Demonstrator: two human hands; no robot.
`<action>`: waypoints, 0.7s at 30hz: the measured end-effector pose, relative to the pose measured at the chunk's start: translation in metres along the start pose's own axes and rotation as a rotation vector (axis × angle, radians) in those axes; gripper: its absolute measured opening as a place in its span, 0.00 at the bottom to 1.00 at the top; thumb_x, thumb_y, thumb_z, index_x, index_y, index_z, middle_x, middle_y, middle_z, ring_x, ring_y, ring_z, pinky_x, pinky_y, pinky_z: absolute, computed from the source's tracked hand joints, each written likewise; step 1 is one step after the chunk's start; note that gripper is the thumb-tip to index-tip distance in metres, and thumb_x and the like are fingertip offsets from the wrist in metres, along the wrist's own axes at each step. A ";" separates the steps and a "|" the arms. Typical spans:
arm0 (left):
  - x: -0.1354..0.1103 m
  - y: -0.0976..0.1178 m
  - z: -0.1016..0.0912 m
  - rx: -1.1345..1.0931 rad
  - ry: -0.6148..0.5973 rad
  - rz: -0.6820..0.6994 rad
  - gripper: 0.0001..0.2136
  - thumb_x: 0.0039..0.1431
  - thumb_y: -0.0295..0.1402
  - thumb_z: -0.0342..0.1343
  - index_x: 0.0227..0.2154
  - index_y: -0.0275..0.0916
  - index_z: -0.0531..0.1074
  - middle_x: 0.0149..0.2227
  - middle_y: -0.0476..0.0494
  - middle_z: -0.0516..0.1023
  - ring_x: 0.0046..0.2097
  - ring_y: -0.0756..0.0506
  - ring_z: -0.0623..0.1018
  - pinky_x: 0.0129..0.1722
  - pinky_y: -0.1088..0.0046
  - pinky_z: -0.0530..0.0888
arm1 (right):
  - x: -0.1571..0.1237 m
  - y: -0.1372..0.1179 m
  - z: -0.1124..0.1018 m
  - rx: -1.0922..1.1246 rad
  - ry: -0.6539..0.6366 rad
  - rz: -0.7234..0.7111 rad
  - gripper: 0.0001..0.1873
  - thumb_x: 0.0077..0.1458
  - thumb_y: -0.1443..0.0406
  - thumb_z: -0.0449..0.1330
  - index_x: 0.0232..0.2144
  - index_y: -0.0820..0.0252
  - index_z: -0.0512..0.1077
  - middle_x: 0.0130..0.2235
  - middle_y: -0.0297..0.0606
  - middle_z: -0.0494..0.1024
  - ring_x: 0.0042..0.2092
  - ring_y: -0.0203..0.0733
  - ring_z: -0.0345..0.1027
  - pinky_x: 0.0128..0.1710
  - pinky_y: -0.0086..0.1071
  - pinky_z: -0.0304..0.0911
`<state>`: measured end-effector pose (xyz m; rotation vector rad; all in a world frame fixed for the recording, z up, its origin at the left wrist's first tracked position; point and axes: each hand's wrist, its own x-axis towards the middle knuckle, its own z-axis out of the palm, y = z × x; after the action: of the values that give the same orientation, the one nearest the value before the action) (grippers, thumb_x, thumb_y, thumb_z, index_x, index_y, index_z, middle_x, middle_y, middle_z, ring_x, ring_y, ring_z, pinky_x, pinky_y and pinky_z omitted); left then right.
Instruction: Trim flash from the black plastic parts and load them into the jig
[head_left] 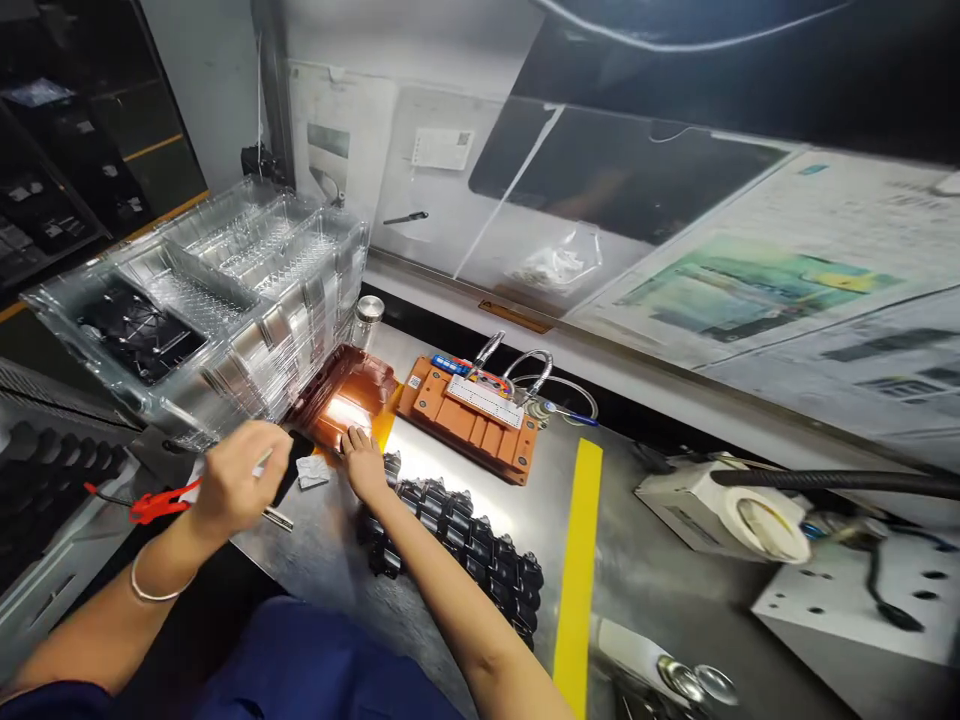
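My left hand (pixel 241 475) is raised at the left with fingers curled closed. A thin pale bit shows by its fingertips, too blurred to name. My right hand (pixel 361 462) reaches over the near edge of a brown translucent bin (pixel 346 412), fingers stretched out onto it. Beneath my right forearm stand rows of black moulded parts (pixel 480 548) on the metal table. An orange fixture block (pixel 466 425) with a white scale-marked plate lies right of the bin. A crumpled white scrap (pixel 313 471) lies between my hands.
Clear stacked trays (pixel 255 380) rise at the left, with black parts in one compartment. Red-handled pliers (pixel 154 505) lie beside my left wrist. A yellow strip (pixel 579 560) crosses the table. White equipment (pixel 712 510) with a black hose stands right. A small lidded jar (pixel 369 315) stands behind the bin.
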<state>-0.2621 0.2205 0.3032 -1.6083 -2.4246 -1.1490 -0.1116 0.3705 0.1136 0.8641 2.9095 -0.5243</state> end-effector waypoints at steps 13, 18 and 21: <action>-0.013 -0.100 0.146 -1.170 -0.245 -1.363 0.15 0.54 0.39 0.58 0.40 0.36 0.67 0.41 0.36 0.76 0.34 0.43 0.80 0.31 0.62 0.78 | -0.028 0.037 -0.001 0.462 0.131 -0.013 0.17 0.59 0.68 0.51 0.46 0.58 0.75 0.49 0.44 0.76 0.50 0.44 0.71 0.53 0.41 0.65; 0.000 -0.091 0.169 -1.142 -0.081 -1.385 0.06 0.52 0.26 0.58 0.33 0.34 0.67 0.24 0.48 0.74 0.23 0.51 0.76 0.27 0.72 0.77 | -0.015 0.049 -0.014 0.579 0.002 0.005 0.14 0.54 0.62 0.59 0.42 0.55 0.77 0.48 0.42 0.77 0.51 0.45 0.70 0.54 0.40 0.63; 0.002 -0.087 0.180 -1.122 -0.001 -1.361 0.04 0.54 0.23 0.55 0.33 0.34 0.67 0.21 0.52 0.72 0.21 0.55 0.74 0.30 0.76 0.77 | 0.005 0.060 -0.024 0.663 0.089 0.346 0.27 0.50 0.54 0.61 0.50 0.61 0.71 0.55 0.48 0.71 0.60 0.49 0.60 0.60 0.43 0.53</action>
<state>-0.2667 0.3082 0.1240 0.6112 -2.8788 -2.8751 -0.0820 0.4281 0.1170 1.4440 2.5640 -1.4728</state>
